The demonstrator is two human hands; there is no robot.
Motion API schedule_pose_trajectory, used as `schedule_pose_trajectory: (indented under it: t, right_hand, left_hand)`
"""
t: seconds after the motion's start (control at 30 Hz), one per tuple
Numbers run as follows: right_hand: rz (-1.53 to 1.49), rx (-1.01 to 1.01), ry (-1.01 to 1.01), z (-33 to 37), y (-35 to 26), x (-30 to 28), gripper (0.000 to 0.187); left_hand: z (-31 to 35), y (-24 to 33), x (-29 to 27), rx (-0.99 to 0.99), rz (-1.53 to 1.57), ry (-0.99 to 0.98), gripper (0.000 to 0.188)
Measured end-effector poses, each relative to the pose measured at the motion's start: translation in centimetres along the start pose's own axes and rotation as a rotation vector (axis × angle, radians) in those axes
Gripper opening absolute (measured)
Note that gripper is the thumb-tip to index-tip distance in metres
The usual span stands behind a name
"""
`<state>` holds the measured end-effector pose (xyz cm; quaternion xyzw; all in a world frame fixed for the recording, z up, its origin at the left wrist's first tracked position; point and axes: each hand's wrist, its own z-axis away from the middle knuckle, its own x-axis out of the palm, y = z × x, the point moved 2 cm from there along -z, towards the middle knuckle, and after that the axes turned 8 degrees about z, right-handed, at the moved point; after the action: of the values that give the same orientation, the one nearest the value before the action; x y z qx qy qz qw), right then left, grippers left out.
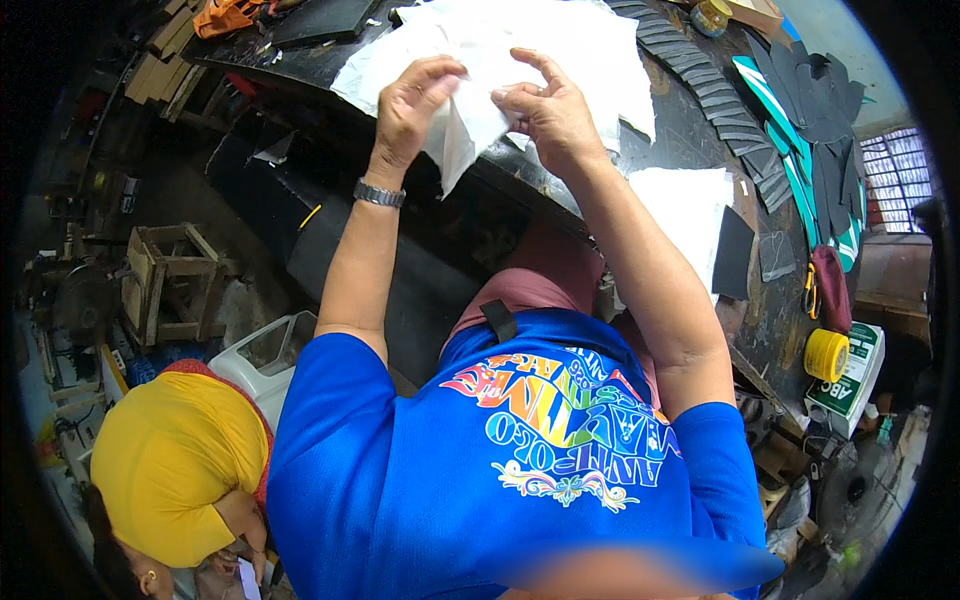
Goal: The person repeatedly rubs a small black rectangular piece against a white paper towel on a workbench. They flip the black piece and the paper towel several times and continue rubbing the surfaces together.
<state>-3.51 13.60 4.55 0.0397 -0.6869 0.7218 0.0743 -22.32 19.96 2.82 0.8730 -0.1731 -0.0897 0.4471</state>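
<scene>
A thin white sheet [458,140], paper or cloth, hangs folded with a pointed corner over the near table edge. My left hand [408,112], with a metal watch on its wrist, pinches the sheet's upper left side. On the other side, my right hand [556,112] has its thumb and a bent finger closed at the sheet's right edge, while another finger sticks out above. The exact fingertip contact there is partly hidden. Beneath both hands spreads a pile of similar white sheets [590,60] with ragged edges.
Along the dark table [690,110] lies a curved row of black strips [690,62]. Black cut pieces [815,90], orange-handled scissors [810,290] and a yellow tape roll [826,355] sit at right. A person in yellow [175,460] is at lower left, near a wooden stool [170,285].
</scene>
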Motion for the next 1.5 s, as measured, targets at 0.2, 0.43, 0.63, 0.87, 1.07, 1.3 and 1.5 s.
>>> schedule_pose_trajectory:
  t: [0.2,0.43,0.63,0.87,1.07,1.3,1.5]
  right_hand:
    - [0.016,-0.101,-0.024,2.8,-1.5,-1.8,0.067]
    - [0.27,-0.253,0.082,12.6,-4.3,-7.4,0.066]
    - [0.24,-0.235,0.136,18.8,-4.0,-9.7,0.065]
    - [0.517,-0.241,0.579,24.9,-3.4,-13.1,0.058]
    - [0.824,-0.342,0.418,26.3,-4.6,-12.6,0.077]
    - [0.555,-0.197,0.49,28.6,-3.9,-14.2,0.06]
    - [0.312,-0.097,0.552,31.1,-2.0,-15.4,0.059]
  left_hand:
    - [0.4,-0.9,0.4,-0.118,0.137,-0.007,0.02]
    - [0.7,1.3,2.8,-0.1,0.351,0.021,0.025]
    - [1.9,4.1,14.3,0.16,-0.014,-0.796,0.052]
    - [4.0,3.8,19.4,-0.448,0.233,-0.977,0.029]
    - [4.8,5.8,22.7,-0.166,0.063,-1.068,0.025]
    - [2.9,5.6,20.0,-0.312,-0.082,-1.195,0.031]
    - [1.4,3.4,17.5,-0.591,-0.018,-1.237,0.033]
